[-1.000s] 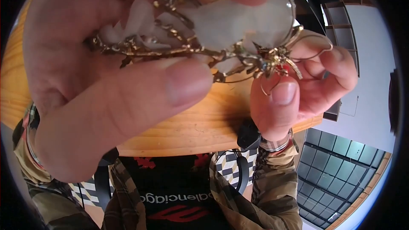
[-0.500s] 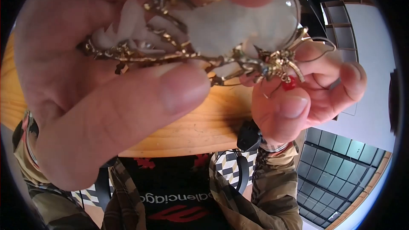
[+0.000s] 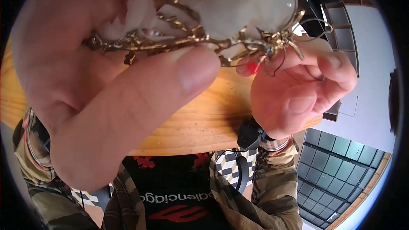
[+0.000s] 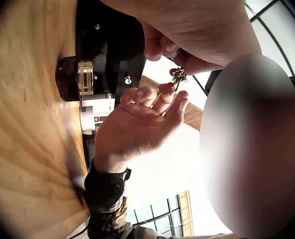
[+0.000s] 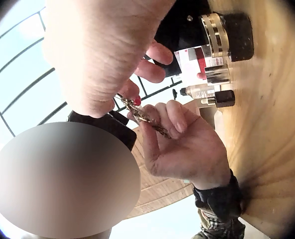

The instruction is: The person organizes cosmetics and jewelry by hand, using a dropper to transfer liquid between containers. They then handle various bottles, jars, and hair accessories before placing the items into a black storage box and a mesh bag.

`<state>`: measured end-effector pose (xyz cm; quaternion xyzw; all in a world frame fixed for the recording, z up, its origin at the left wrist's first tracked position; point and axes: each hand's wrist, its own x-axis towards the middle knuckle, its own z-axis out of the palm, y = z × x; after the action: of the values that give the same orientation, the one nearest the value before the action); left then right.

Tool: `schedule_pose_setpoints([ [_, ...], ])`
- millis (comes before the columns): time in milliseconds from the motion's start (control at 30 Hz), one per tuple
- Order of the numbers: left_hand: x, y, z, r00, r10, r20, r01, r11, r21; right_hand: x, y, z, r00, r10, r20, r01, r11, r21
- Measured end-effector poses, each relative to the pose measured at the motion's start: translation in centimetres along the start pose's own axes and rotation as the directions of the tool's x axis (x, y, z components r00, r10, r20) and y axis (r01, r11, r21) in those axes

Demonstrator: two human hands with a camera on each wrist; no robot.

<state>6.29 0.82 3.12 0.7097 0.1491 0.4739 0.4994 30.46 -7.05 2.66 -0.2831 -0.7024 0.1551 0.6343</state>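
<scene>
My left hand [image 3: 102, 98] holds a gold branch-shaped ornament [image 3: 183, 44] close to the head camera, thumb along its lower edge and a fingertip on top. A milky-white stone [image 3: 255, 13] and pale petals [image 3: 140, 13] are set in it. Thin wire [image 3: 317, 20] loops out of its right end. Below that end, a red bead [image 3: 252, 68] lies against a fingertip of my right hand [image 3: 294, 89]. The right thumb [image 3: 300, 102] stands apart from bead and wire, with the other fingers loosely bent. In the right wrist view the ornament [image 5: 150, 119] appears edge-on.
Under both hands lies a wooden table [image 3: 187, 128]. A black case with gold bands [image 4: 86, 77] stands on it, with a silver-capped jar [image 5: 217, 74] and a small dropper bottle [image 5: 199, 91] nearby. Shelves [image 3: 343, 34] are at the far right.
The ornament shifts slightly in the left hand's grip. My right thumb has dropped away from the wire end, and the red bead has moved left onto a right fingertip.
</scene>
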Motion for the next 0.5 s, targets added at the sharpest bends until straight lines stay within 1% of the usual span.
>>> schedule_pose_setpoints([
  [133,-0.1,0.2,-0.3,1.0,0.01,0.007,-0.01,0.999,0.053,0.0,-0.1,0.1,1.0,-0.001,-0.003,0.002,1.0,0.028],
  [167,-0.6,0.9,-0.8,1.0,0.013,0.01,-0.013,0.998,0.067,0.0,-0.5,1.0,1.0,-0.003,-0.005,0.003,0.999,0.036],
  [367,-1.0,1.3,-1.4,1.0,0.023,0.02,-0.026,0.989,0.148,0.3,0.1,1.3,1.0,-0.002,-0.01,0.003,0.997,0.083],
  [400,-1.8,2.5,-1.9,0.999,0.025,0.021,-0.028,0.986,0.163,0.4,-1.2,2.2,1.0,-0.003,-0.01,0.004,0.996,0.085],
  [433,-1.8,2.3,-2.0,0.999,0.026,0.021,-0.029,0.986,0.163,0.7,-1.4,2.1,0.998,0.009,0.055,-0.011,0.999,0.044],
  [500,-1.6,2.0,-2.1,0.995,0.075,0.06,-0.08,0.991,0.102,1.4,-1.7,1.7,0.982,0.04,0.182,-0.034,0.999,-0.035],
])
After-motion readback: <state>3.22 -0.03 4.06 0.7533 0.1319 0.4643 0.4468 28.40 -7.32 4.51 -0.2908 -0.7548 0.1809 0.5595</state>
